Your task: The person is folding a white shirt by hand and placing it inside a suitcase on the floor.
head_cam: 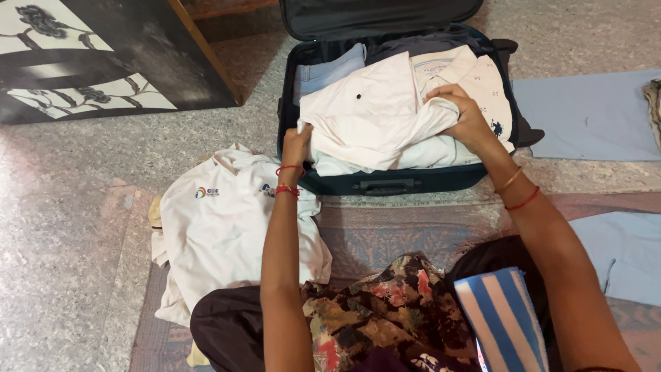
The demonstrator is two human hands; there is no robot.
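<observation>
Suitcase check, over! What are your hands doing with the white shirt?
Left hand grips white shirt at its left edge. Right hand clutches its right side. Shirt lies atop clothes in open suitcase. Another white shirt beside it on the floor.

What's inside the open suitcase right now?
In the suitcase: a cream garment on top, held by the left hand and right hand. Beneath show a white patterned shirt, light blue jeans and grey cloth. Anything lower is covered.
</observation>
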